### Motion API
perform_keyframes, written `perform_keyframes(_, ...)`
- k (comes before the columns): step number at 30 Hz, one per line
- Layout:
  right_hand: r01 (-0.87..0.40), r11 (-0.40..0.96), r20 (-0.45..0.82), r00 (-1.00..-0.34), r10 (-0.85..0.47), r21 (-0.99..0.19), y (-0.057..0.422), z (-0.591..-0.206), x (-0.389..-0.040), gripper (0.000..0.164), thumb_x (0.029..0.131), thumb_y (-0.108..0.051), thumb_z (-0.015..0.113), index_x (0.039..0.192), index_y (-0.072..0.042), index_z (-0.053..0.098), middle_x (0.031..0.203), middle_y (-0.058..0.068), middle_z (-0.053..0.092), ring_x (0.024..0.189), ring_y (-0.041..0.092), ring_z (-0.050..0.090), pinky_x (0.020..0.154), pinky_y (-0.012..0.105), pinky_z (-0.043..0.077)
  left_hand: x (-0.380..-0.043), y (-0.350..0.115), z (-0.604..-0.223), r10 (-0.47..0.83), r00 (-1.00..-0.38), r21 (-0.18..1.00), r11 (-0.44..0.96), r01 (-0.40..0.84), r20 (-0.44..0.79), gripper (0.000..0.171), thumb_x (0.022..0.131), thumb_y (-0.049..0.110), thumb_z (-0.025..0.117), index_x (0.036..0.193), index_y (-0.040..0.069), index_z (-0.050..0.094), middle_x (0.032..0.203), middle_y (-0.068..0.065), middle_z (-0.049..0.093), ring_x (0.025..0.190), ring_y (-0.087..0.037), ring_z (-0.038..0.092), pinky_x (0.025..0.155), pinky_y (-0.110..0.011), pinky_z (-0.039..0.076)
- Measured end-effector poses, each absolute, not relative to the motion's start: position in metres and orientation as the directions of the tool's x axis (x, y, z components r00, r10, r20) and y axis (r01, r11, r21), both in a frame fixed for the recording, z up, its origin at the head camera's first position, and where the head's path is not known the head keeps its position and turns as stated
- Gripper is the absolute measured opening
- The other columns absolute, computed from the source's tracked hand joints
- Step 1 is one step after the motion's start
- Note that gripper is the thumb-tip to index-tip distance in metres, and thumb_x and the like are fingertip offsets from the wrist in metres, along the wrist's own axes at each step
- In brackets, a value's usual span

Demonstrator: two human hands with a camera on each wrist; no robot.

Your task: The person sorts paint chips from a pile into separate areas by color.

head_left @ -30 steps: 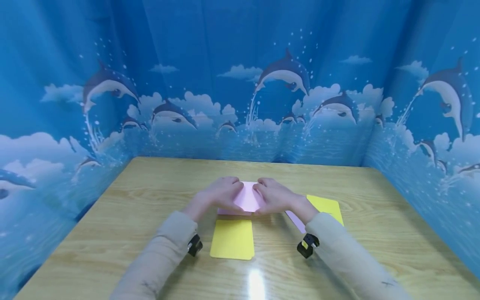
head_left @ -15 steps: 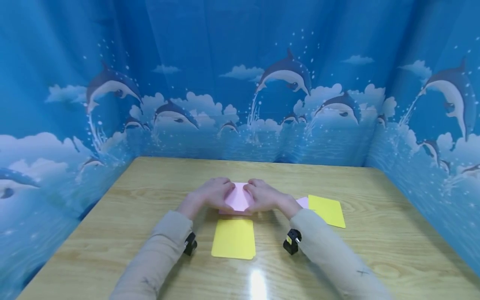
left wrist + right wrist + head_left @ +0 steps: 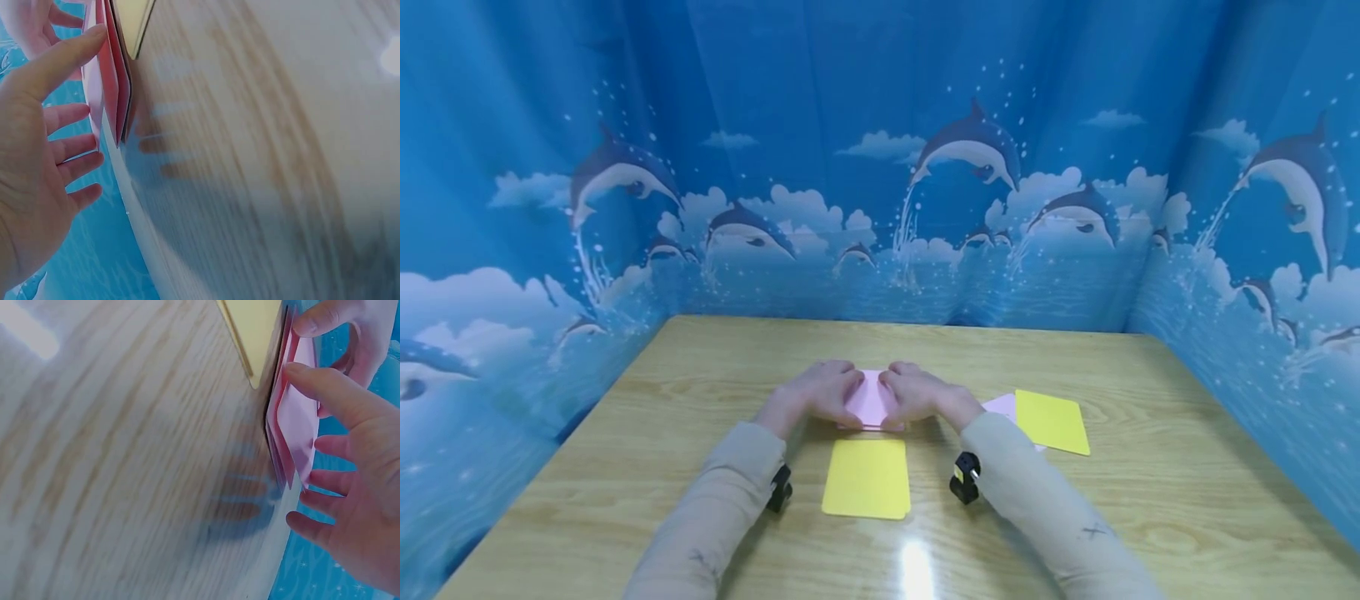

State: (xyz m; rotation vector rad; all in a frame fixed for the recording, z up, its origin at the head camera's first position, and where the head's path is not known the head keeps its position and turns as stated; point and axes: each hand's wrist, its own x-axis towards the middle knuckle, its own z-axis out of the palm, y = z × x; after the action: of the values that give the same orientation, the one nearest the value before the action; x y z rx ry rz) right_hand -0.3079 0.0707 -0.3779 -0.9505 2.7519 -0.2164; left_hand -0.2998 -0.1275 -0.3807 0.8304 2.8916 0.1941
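Observation:
A pink card (image 3: 870, 402), slightly bowed, is held by both hands close over another pink card or cards (image 3: 117, 81) on the table. My left hand (image 3: 826, 392) grips its left side, thumb on the near edge and fingers along the far edge. On the opposite side my right hand (image 3: 917, 392) pinches the card the same way. In the right wrist view the held card (image 3: 300, 415) stands a small gap away from the pink layers under it. Directly in front of the hands lies a stack of yellow square cards (image 3: 867, 479) with rounded corners.
Toward the right, a yellow card (image 3: 1052, 423) overlaps a pink one (image 3: 1002, 407), partly hidden by the right sleeve. The wood-grain table (image 3: 715, 367) ends at a blue dolphin-print curtain (image 3: 820, 275) behind and on both sides.
Both hands have moved left and slightly nearer with the pink card, lowering it over the pink below. The right forearm has swung left, uncovering more of the cards at the right.

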Motion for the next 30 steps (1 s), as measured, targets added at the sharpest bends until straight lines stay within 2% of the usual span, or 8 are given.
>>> perform_keyframes(6, -0.589, 0.787, -0.186, -0.765, -0.616, -0.184, 0.0684, -0.379, -0.3078, 0.079, 0.074, -0.039, 0.074, 0.138, -0.006, 0.042, 0.142, 0.017, 0.036, 0.127, 0.029, 0.038, 0.103, 0.041, 0.036, -0.2995, -0.127, -0.3824, 0.522, -0.845, 0.163, 0.849, 0.503, -0.114, 0.085, 0.068, 0.057, 0.073, 0.135, 0.011, 0.048, 0.132, -0.01, 0.049, 0.119, -0.027, 0.046, 0.104, -0.044, 0.033)
perform_keyframes(14, -0.609, 0.781, -0.2, -0.755, -0.625, -0.139, 0.0674, -0.3817, -0.3071, 0.075, 0.074, -0.041, 0.073, 0.135, -0.008, 0.045, 0.135, 0.013, 0.044, 0.117, 0.025, 0.046, 0.095, 0.04, 0.044, -0.2999, -0.125, -0.3856, 0.52, -0.841, 0.14, 0.853, 0.502, -0.15, 0.083, 0.07, 0.059, 0.071, 0.135, 0.014, 0.048, 0.132, -0.008, 0.049, 0.119, -0.026, 0.046, 0.103, -0.043, 0.033)
perform_keyframes(23, -0.608, 0.784, -0.229, -0.752, -0.618, -0.121, 0.0676, -0.3822, -0.3063, 0.075, 0.077, -0.044, 0.07, 0.138, -0.009, 0.043, 0.137, 0.013, 0.043, 0.12, 0.027, 0.044, 0.099, 0.04, 0.04, -0.2992, -0.1227, -0.3879, 0.49, -0.848, 0.117, 0.872, 0.476, -0.2, 0.081, 0.073, 0.058, 0.068, 0.137, 0.014, 0.046, 0.137, -0.009, 0.046, 0.124, -0.027, 0.042, 0.107, -0.045, 0.028)
perform_keyframes(30, -0.603, 0.785, -0.226, -0.752, -0.619, -0.143, 0.0687, -0.38, -0.3035, 0.08, 0.078, -0.046, 0.069, 0.142, -0.011, 0.038, 0.14, 0.014, 0.04, 0.123, 0.029, 0.043, 0.1, 0.044, 0.039, -0.299, -0.123, -0.3856, 0.514, -0.842, 0.12, 0.858, 0.5, -0.163, 0.081, 0.074, 0.061, 0.066, 0.137, 0.014, 0.046, 0.133, -0.009, 0.048, 0.121, -0.027, 0.044, 0.105, -0.045, 0.031)
